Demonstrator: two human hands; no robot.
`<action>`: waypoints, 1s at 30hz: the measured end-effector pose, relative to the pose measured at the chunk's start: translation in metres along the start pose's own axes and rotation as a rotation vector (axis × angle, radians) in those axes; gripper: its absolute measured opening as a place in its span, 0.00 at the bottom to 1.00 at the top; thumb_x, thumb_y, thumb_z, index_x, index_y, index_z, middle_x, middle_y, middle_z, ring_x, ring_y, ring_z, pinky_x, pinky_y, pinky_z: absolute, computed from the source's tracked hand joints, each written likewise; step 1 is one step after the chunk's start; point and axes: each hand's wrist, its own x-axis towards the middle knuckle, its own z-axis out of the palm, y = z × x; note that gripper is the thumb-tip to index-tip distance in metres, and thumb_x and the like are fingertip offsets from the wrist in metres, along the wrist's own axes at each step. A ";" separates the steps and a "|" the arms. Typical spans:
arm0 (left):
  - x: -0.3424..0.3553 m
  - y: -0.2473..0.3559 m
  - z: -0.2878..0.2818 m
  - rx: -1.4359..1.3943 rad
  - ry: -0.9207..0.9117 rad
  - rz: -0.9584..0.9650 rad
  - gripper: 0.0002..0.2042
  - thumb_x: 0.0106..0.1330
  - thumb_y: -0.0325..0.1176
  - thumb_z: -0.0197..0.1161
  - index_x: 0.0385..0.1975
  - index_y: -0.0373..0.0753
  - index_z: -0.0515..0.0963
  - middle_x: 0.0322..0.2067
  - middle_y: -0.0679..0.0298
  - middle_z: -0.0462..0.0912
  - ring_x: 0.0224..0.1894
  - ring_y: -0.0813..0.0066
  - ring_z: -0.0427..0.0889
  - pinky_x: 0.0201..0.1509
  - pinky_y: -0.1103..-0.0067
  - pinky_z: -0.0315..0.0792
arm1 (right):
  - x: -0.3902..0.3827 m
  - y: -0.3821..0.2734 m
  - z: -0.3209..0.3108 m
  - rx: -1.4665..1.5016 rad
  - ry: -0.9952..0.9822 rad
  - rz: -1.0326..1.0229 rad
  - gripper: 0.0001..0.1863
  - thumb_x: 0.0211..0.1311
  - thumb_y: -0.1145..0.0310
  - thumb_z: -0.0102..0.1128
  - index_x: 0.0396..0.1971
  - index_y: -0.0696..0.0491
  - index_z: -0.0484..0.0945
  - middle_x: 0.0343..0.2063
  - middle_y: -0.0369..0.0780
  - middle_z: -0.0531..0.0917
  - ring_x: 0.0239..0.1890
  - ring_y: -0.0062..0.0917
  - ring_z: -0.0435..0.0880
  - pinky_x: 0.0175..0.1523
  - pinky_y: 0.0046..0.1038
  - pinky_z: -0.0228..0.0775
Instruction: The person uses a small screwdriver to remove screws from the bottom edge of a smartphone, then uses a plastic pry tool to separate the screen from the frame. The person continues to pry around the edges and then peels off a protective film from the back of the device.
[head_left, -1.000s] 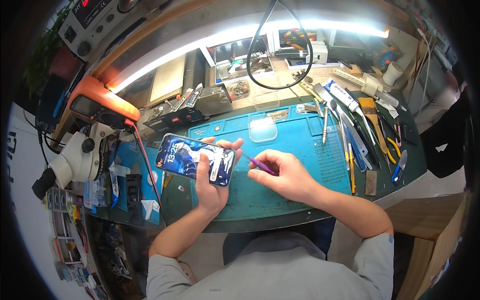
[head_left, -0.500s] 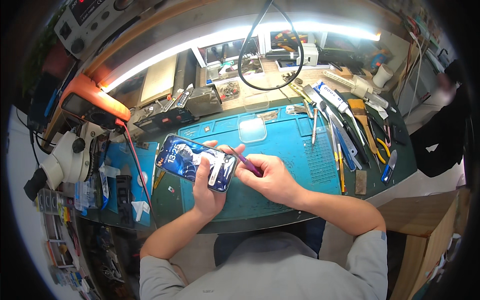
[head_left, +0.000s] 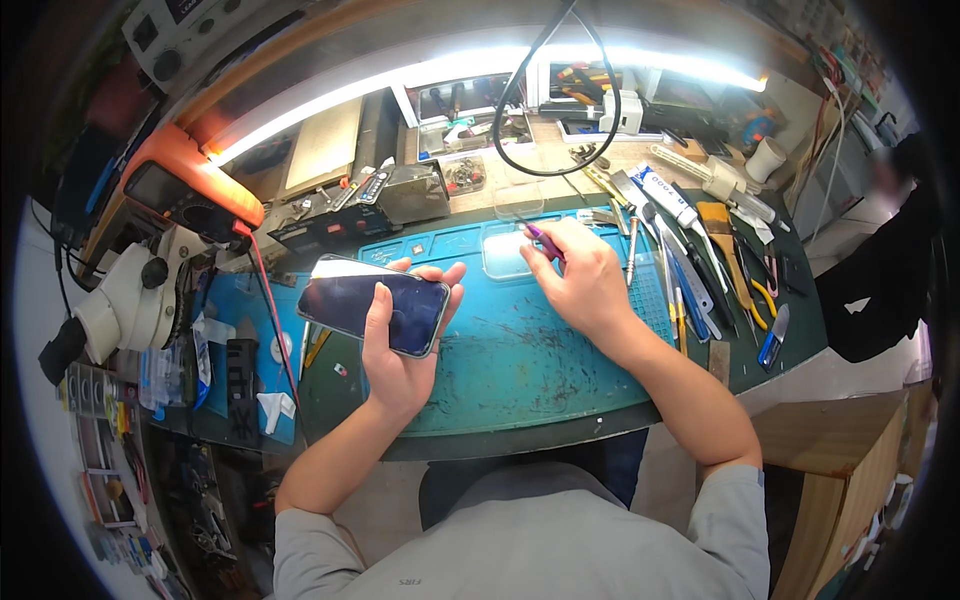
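Left hand (head_left: 400,345) wrapped around a phone (head_left: 372,305), thumb across the near edge, fingertips curled over the far edge. Phone: dark, glossy slab with rounded corners, screen up and unlit, a pale glare at its far left corner; held tilted just above the left part of the blue mat (head_left: 530,355), its left end jutting out past the mat's left edge. Right hand (head_left: 585,285) pinched shut on a purple tool (head_left: 545,240), thin and pen-like, only a short length showing between thumb and forefinger; tip not clear to see. Right hand resting on the mat near its far edge, just beside a clear tray (head_left: 505,255) lying there. Mat scuffed and marked in the middle, bare between the two hands. Along the mat's right edge, a row of tweezers and blades (head_left: 690,270) laid side by side. Off the left edge, a white microscope (head_left: 125,300) and a red wire (head_left: 270,310) running down the bench. Beyond the far edge, an orange meter (head_left: 190,185) and a black cable (head_left: 560,100) looped under the strip light.
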 end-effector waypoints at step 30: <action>0.010 0.014 -0.003 -0.493 0.038 -0.269 0.28 0.80 0.51 0.48 0.55 0.23 0.63 0.54 0.48 0.71 0.72 0.49 0.65 0.65 0.68 0.82 | -0.035 -0.041 0.010 0.071 0.066 -0.533 0.22 0.46 0.80 0.67 0.45 0.48 0.85 0.32 0.32 0.79 0.28 0.22 0.81 0.27 0.24 0.76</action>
